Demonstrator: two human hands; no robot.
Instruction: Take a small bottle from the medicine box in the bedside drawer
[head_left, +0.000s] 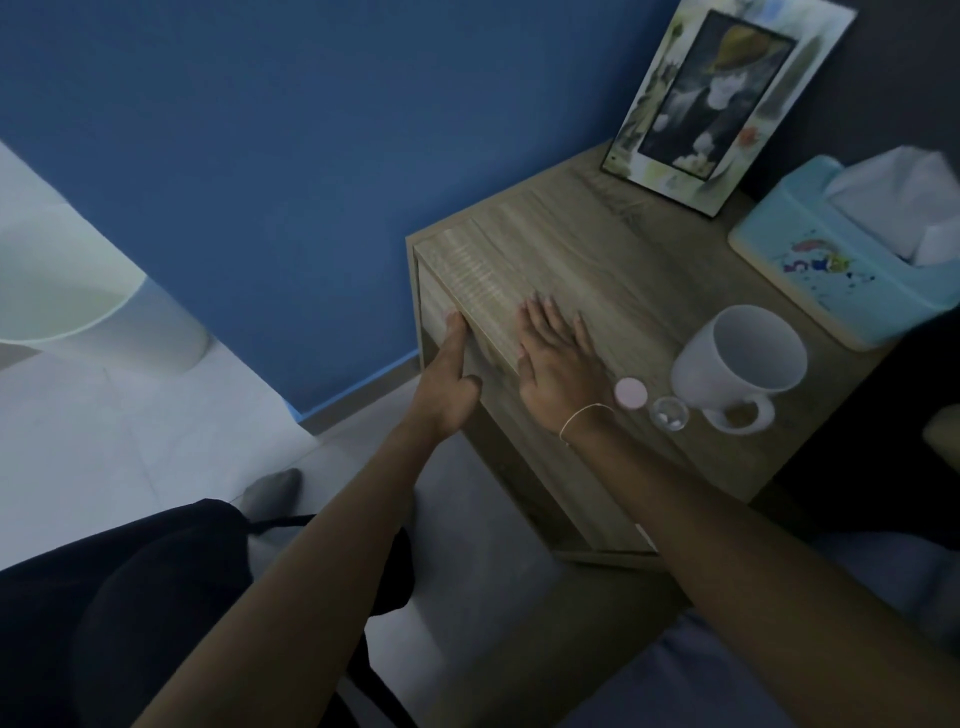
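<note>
The wooden bedside table (623, 270) has its drawer front (441, 306) on the left side, and it looks pushed in. My left hand (449, 382) lies flat against that drawer front, fingers stretched up to its top edge, thumb at the corner. My right hand (558, 364) rests palm down on the tabletop with its fingers spread and holds nothing. A small clear bottle (669, 414) stands uncapped on the tabletop just right of my right wrist, with white pieces inside. Its round pink cap (630, 393) lies beside it. No medicine box is in view.
A white mug (737, 358) stands right of the small bottle. A light blue tissue box (831, 260) and a picture frame (722, 104) sit at the back of the tabletop. A blue wall is behind, pale floor tiles to the left, and my dark-clothed legs below.
</note>
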